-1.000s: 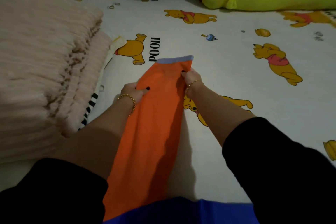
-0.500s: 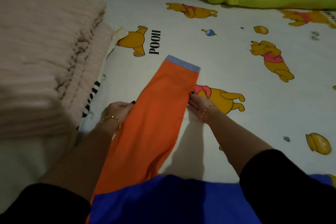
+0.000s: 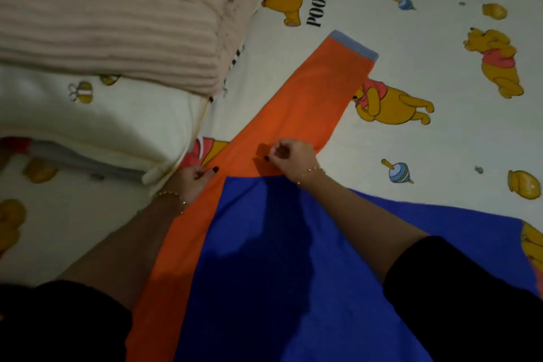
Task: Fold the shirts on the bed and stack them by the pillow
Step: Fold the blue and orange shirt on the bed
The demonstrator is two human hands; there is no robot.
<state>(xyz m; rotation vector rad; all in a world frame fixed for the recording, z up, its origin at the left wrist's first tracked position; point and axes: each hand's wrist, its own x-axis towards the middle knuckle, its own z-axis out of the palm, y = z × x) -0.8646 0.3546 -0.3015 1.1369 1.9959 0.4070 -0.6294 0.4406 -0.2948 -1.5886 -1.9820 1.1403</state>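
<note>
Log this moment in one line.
left hand: pinches edge of orange fabric sleeve | right hand: pinches sleeve near blue shirt body | sleeve: flat on bear-print bed sheet

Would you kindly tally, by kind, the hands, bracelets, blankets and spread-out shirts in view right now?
Hands: 2, left hand and right hand, both pinching the sleeve
Bracelets: 2, left bracelet and right bracelet
Blankets: 1, pink blanket
Spread-out shirts: 1, orange and blue shirt
Total: 6

Shirt (image 3: 293, 258) on bed (image 3: 440, 150); pillow (image 3: 102, 114), blanket (image 3: 117, 23) to L.
</note>
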